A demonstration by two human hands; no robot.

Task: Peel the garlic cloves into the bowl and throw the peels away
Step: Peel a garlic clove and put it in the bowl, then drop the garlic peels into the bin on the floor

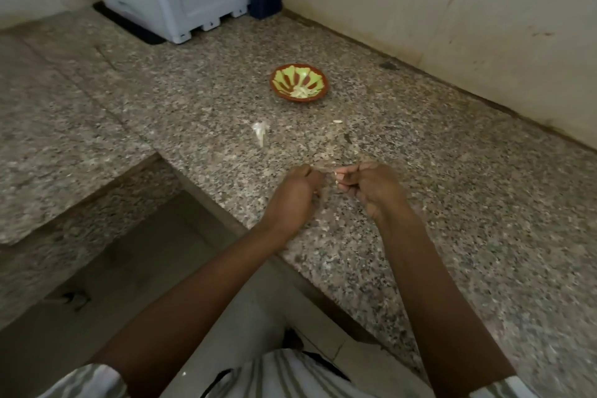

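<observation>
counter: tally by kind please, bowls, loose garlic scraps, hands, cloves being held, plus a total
bowl: 1
loose garlic scraps: 2 clearly seen
hands: 2, left hand and right hand
garlic clove in the right grip: 1
total: 6

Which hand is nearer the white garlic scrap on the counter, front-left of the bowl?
Left. The left hand sits just below and right of the garlic scrap; the right hand is farther off to the right.

Home kitchen: granite counter, bowl
</observation>
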